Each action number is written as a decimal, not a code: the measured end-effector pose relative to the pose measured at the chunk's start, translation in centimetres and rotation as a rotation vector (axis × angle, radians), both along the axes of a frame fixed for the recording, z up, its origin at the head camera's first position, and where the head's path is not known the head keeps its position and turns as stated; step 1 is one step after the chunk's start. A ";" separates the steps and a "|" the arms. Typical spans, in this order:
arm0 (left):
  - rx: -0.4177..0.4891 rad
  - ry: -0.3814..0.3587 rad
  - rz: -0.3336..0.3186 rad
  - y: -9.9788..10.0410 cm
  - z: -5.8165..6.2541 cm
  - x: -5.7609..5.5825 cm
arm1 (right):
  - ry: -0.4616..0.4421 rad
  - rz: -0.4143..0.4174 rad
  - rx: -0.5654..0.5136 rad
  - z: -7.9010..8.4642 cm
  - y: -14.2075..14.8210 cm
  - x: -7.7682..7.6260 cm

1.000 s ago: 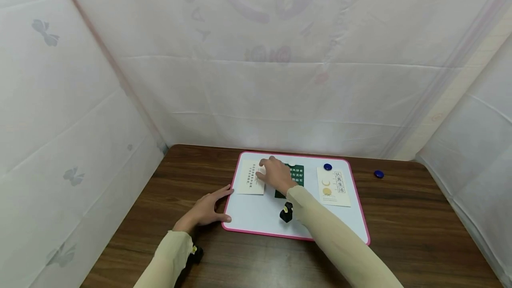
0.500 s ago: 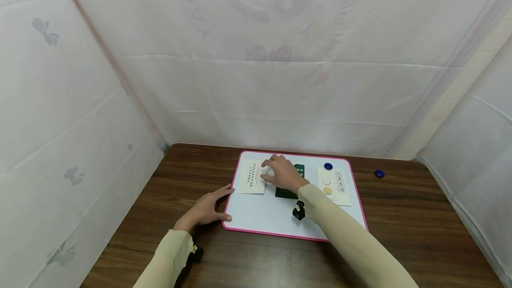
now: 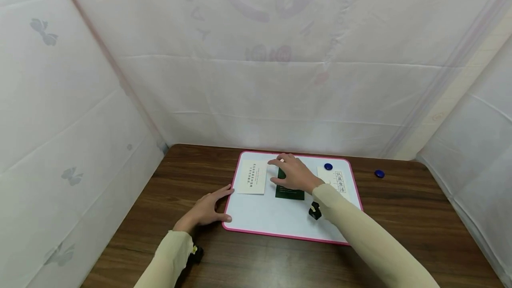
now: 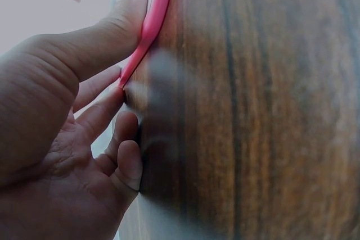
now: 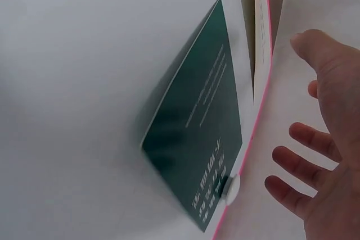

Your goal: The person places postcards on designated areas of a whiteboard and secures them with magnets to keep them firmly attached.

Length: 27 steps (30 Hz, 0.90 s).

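Note:
A whiteboard with a pink frame lies on the table, bearing three cards. My left hand touches its left edge, thumb at the near corner; in the left wrist view the thumb lies on the pink frame. My right hand hovers above the green card, fingers loosely bent and holding nothing, partly hiding it. In the right wrist view a white round magnet sits at that card's top edge. A cream card with printed text lies to the left.
Another cream card is on the board's right, partly behind the right sleeve. A blue round magnet sits at its top. A second blue magnet lies on the wooden table, right of the board. Pale cloth walls surround the table.
My right hand has moved right, from beside the left cream card to over the green card, uncovering the left card. My left hand stays at the board's edge.

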<state>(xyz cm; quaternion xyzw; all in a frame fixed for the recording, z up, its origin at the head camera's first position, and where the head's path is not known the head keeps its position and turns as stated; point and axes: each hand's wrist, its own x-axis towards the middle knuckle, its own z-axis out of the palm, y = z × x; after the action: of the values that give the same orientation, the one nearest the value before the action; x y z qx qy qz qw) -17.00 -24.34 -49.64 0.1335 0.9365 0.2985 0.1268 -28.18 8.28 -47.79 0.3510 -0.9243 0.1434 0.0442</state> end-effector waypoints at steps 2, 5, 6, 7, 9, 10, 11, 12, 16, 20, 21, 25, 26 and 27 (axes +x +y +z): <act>0.000 0.001 0.001 0.0 0.0 0.0 | 0.005 0.001 0.007 0.1 0.5 0.1; -0.004 0.003 0.005 -0.1 0.1 0.1 | 0.006 0.004 0.013 0.2 1.4 0.1; -0.004 0.006 0.003 -0.1 0.1 0.1 | 0.005 0.008 0.012 0.3 1.7 0.1; -0.004 0.006 0.003 -0.1 0.1 0.1 | 0.004 0.007 0.011 0.3 2.0 0.2; -0.004 0.007 0.003 -0.1 0.1 0.1 | -0.001 0.005 0.016 0.4 2.6 0.3; -0.004 0.007 0.003 -0.1 0.1 0.2 | -0.006 0.000 0.019 0.4 2.9 0.3; -0.002 0.007 0.002 -0.1 0.1 0.2 | -0.014 -0.005 0.014 0.4 3.3 0.3; -0.001 0.007 0.000 -0.1 0.1 0.2 | -0.021 -0.013 0.011 0.4 3.6 0.4; 0.005 0.010 -0.008 -0.1 0.1 0.2 | -0.044 -0.038 -0.001 0.5 4.9 0.5; 0.005 0.016 -0.011 -0.2 0.0 0.2 | -0.050 -0.055 -0.021 0.4 6.5 0.4; 0.006 0.016 -0.011 -0.2 0.0 0.2 | -0.046 -0.060 -0.023 0.4 6.9 0.4; 0.001 0.018 -0.011 -0.3 -0.1 0.1 | -0.035 -0.085 -0.019 0.1 8.5 0.2; 0.000 0.020 -0.012 -0.3 -0.1 0.1 | -0.031 -0.092 -0.013 0.0 9.0 0.2; 0.000 0.020 -0.013 -0.3 -0.1 0.1 | -0.028 -0.098 -0.009 -0.1 9.4 0.1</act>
<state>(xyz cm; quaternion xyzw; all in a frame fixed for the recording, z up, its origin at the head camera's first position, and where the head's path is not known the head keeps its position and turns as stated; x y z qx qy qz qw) -16.87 -24.68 -49.75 0.1424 0.9368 0.2964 0.1193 -28.05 17.68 -47.92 0.3031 -0.9402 0.1501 0.0397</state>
